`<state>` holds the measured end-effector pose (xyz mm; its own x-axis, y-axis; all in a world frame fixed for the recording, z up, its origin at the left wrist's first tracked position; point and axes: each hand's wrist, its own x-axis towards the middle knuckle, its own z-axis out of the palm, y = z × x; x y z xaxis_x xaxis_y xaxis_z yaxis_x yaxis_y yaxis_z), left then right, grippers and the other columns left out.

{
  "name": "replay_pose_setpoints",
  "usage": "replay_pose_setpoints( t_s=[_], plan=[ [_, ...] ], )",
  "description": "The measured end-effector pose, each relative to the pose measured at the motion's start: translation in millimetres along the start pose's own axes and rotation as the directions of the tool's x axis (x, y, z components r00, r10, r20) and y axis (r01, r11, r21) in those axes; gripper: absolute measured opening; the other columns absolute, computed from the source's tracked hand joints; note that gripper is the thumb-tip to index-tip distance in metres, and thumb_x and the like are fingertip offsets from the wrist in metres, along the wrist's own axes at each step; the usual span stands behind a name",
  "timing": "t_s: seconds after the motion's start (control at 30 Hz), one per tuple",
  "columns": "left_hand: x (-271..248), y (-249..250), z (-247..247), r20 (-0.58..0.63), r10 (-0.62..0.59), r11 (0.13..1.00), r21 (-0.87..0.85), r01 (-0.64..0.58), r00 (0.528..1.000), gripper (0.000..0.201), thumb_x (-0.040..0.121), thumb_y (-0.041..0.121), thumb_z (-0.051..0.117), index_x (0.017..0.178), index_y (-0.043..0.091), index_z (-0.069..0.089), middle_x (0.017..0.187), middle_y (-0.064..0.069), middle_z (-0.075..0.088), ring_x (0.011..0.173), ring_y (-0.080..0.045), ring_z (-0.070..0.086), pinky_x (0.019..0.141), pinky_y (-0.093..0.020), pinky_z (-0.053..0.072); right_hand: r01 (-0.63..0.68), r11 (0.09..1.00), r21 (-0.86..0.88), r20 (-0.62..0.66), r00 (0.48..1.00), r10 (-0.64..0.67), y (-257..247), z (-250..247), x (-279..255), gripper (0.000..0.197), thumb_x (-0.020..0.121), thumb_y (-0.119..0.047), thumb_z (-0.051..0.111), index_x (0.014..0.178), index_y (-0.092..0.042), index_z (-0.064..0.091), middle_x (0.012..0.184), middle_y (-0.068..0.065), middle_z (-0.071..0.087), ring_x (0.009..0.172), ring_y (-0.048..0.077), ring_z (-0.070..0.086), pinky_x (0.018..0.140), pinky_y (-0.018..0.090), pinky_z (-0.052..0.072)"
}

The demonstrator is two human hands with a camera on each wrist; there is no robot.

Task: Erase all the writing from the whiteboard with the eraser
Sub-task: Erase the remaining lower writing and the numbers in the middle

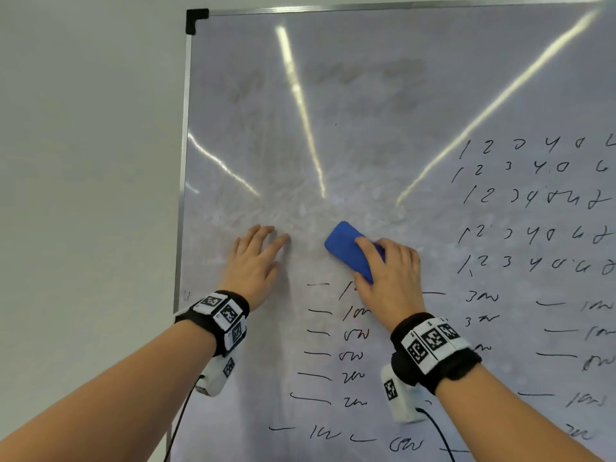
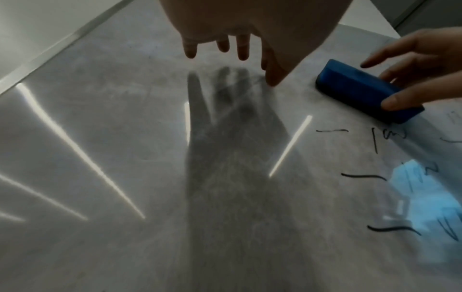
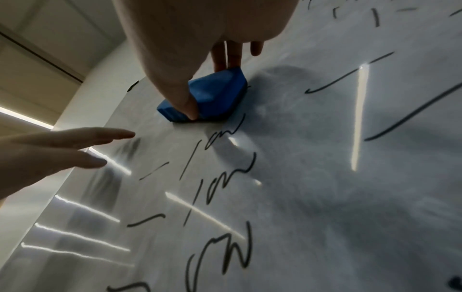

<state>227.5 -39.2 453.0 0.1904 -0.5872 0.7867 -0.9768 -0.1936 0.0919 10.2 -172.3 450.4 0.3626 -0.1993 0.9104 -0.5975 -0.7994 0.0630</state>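
The whiteboard [image 1: 333, 111] fills the view, its upper left part smeared grey. Black writing [image 1: 533, 201] in rows of digits covers the right side, and dashes with scribbles [image 1: 346, 355] run down the lower middle. My right hand [image 1: 390, 271] grips a blue eraser [image 1: 346, 248] and holds it flat against the board just above the top scribble line [image 3: 220, 136]. Thumb and fingers clasp the eraser [image 3: 215, 94] from both long sides. My left hand [image 1: 256, 258] lies flat on the board left of the eraser [image 2: 360, 89], fingers straight.
The board's metal frame [image 1: 182, 181] with a black corner cap [image 1: 196, 20] borders a plain wall [image 1: 83, 161] on the left. Ceiling lights reflect as bright streaks [image 1: 300, 105] on the board. Cables hang from both wrist cameras.
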Motion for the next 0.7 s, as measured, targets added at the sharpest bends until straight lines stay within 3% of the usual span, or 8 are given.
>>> replay_pose_setpoints(
  t_s=[0.07,0.2,0.33,0.47,0.63,0.7],
  plan=[
    [3,3,3,0.065,0.045,0.996,0.077,-0.050,0.997,0.061,0.088,0.023,0.054,0.145,0.029,0.032,0.152,-0.005,0.025,0.142,-0.029,0.010,0.114,-0.051,0.008,-0.033,0.999,-0.026,0.029,0.999,0.034,4,-3,0,0.063,0.073,-0.026,0.070,0.133,-0.024,0.048,0.108,0.013,0.053,0.095,0.032,0.051,0.091,0.047,0.038],
    [8,8,-1,0.179,0.038,0.989,0.136,-0.063,0.983,0.080,0.083,0.031,0.058,0.149,0.034,0.012,0.157,-0.004,0.007,0.144,-0.027,-0.003,0.113,-0.053,-0.003,-0.074,0.996,-0.059,0.088,0.993,0.079,-1,-3,-3,0.074,0.075,-0.028,0.070,0.141,-0.032,0.038,0.106,0.013,0.051,0.092,0.031,0.049,0.088,0.048,0.040],
    [8,4,-2,0.262,0.021,0.984,0.165,-0.066,0.965,0.099,0.075,0.038,0.062,0.147,0.040,-0.006,0.157,0.002,-0.008,0.144,-0.024,-0.012,0.113,-0.055,-0.004,-0.114,0.993,-0.029,0.126,0.985,0.117,-23,7,-15,0.078,0.074,-0.028,0.072,0.142,-0.033,0.034,0.105,0.013,0.049,0.090,0.029,0.047,0.082,0.044,0.044],
    [9,-2,-2,0.287,0.032,0.980,0.181,-0.087,0.957,0.104,0.073,0.044,0.064,0.145,0.043,-0.011,0.156,0.006,-0.013,0.143,-0.023,-0.013,0.113,-0.056,-0.002,-0.032,0.999,-0.021,0.182,0.983,0.035,-37,18,-37,0.080,0.072,-0.027,0.071,0.141,-0.035,0.033,0.107,0.011,0.049,0.090,0.028,0.047,0.081,0.042,0.048],
    [9,-1,-2,0.302,0.036,0.979,0.183,-0.095,0.953,0.104,0.075,0.046,0.062,0.145,0.041,-0.013,0.156,0.005,-0.014,0.143,-0.025,-0.014,0.113,-0.059,0.000,-0.273,0.961,-0.032,0.070,0.959,0.275,-29,11,-33,0.077,0.074,-0.025,0.071,0.141,-0.034,0.035,0.106,0.014,0.048,0.089,0.031,0.046,0.081,0.043,0.044],
    [9,0,-1,0.305,0.039,0.979,0.177,-0.097,0.952,0.104,0.075,0.046,0.063,0.145,0.041,-0.013,0.156,0.004,-0.014,0.143,-0.026,-0.013,0.112,-0.060,0.000,-0.275,0.961,0.002,0.091,0.958,0.274,-43,17,-35,0.077,0.072,-0.024,0.072,0.140,-0.034,0.037,0.105,0.014,0.048,0.089,0.031,0.046,0.081,0.043,0.044]
  ],
)
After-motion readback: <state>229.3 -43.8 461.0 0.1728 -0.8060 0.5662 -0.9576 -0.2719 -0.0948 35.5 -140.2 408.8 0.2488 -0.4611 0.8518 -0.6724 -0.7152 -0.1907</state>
